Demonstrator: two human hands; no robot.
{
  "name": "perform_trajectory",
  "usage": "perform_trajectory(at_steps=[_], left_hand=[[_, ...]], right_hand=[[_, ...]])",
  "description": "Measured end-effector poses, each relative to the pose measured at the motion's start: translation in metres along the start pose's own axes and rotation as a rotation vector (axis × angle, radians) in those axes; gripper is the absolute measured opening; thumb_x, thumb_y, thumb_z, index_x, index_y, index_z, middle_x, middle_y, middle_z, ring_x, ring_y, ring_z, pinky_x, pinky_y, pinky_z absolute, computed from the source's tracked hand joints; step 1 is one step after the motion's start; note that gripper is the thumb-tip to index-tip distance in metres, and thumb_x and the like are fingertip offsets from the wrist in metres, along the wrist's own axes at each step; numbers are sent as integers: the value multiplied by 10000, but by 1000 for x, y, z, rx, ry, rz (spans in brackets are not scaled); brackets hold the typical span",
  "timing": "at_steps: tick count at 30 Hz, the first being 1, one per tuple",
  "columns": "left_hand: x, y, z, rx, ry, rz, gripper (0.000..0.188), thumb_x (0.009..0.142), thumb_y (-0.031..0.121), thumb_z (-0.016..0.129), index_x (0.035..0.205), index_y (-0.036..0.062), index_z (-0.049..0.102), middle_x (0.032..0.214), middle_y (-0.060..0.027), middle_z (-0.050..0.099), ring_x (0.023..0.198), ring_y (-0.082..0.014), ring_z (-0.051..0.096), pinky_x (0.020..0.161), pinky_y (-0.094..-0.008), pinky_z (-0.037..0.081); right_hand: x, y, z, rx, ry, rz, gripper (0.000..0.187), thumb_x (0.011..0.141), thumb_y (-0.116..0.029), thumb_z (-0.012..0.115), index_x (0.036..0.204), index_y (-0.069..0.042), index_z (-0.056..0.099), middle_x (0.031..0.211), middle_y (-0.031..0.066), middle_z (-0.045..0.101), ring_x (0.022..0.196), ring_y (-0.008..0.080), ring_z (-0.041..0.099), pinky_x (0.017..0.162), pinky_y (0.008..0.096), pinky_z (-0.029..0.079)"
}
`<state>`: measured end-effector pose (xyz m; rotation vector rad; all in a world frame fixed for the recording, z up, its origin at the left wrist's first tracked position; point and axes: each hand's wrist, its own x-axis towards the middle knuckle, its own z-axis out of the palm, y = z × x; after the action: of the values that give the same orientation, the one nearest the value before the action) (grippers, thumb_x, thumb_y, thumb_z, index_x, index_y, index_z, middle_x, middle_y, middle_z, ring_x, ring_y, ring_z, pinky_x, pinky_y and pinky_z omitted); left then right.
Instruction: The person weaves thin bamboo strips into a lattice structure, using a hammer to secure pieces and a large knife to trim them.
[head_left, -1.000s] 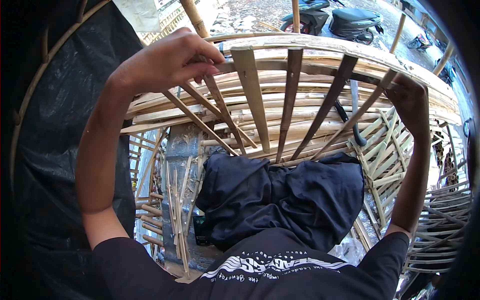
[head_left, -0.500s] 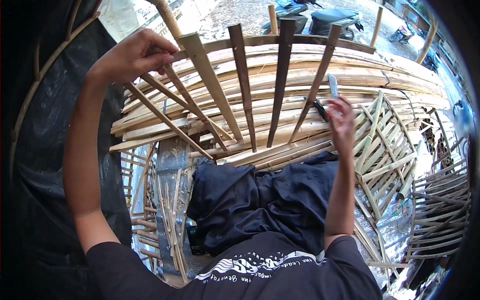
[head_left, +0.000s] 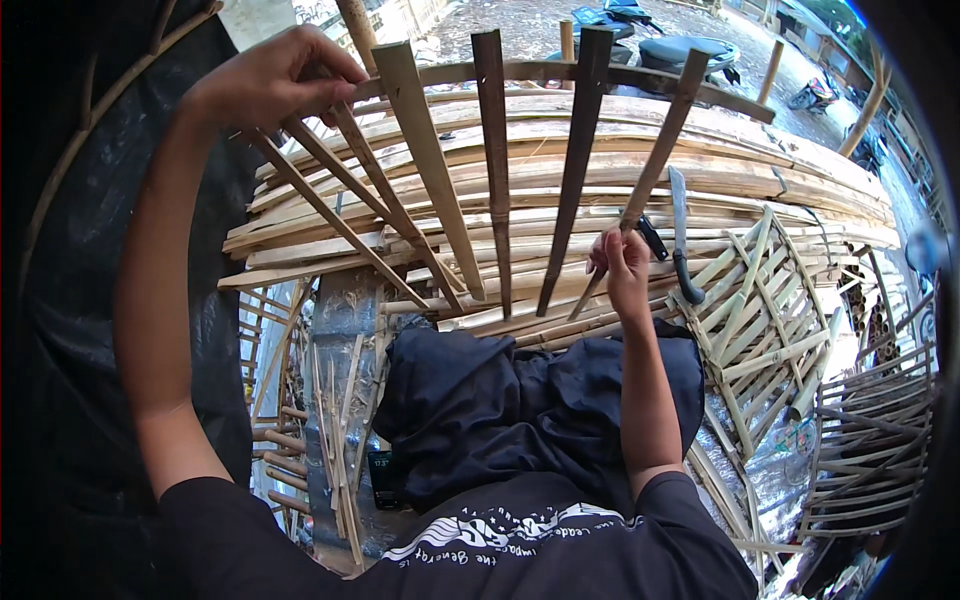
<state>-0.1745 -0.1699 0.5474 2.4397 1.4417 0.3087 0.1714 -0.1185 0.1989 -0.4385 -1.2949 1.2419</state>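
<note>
My left hand (head_left: 268,88) is raised at the upper left, its thumb and fingers pinched on the left end of a long bamboo cross strip (head_left: 535,71). Several narrow bamboo slats (head_left: 495,170) fan across this strip, their far ends above it and their near ends pointing toward my lap. Around the lower part of the rightmost slat (head_left: 668,135), the fingers of my right hand (head_left: 626,272) are closed. Just right of that hand, a knife (head_left: 680,225) with a long blade and dark handle lies on the bamboo, beside a small black object (head_left: 652,239).
A pile of split bamboo (head_left: 700,145) stretches behind the slats. Woven bamboo panels (head_left: 775,310) stand at the right, and loose thin sticks (head_left: 345,450) lie at the lower left. Black sheeting (head_left: 90,300) hangs on the left. Motorbikes (head_left: 685,55) are parked beyond.
My right hand has moved left and down from beside the knife and closed on the rightmost slat. My left hand keeps its pinch. In the picture, the slats have shifted slightly right.
</note>
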Motion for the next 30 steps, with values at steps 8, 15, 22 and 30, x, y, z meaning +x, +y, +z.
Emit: perform_trajectory(at_steps=[8, 15, 22, 30], left_hand=[[-12, 88, -44, 182, 9, -369, 297, 909, 209, 678, 1084, -31, 678, 858, -130, 723, 757, -176, 706, 664, -294, 580], [-3, 95, -45, 229, 109, -228, 225, 890, 129, 696, 1043, -35, 696, 824, -93, 726, 691, -130, 678, 605, -251, 540], [-9, 111, -55, 275, 123, -179, 192, 880, 99, 698, 1010, -41, 700, 812, -89, 719, 682, -109, 658, 603, -238, 530], [-10, 94, -66, 344, 212, 61, 228, 911, 140, 626, 1081, -7, 667, 896, -111, 701, 777, -156, 653, 699, -284, 525]], right_hand=[[-2, -6, -2, -61, -464, 235, 509, 781, -224, 754, 1196, 10, 576, 1273, 183, 564, 1246, 268, 499, 1071, 463, 368], [-24, 12, 20, 124, -381, 328, 123, 901, -115, 639, 925, -23, 560, 1053, 126, 625, 1024, 300, 650, 898, 428, 531], [-33, -15, 53, 326, -346, 233, 314, 730, 46, 775, 755, -51, 477, 948, 121, 633, 950, 267, 686, 724, 319, 552], [-40, -13, 57, 47, -121, 130, 301, 725, 149, 690, 696, -50, 465, 756, 141, 663, 706, 226, 681, 661, 358, 568]])
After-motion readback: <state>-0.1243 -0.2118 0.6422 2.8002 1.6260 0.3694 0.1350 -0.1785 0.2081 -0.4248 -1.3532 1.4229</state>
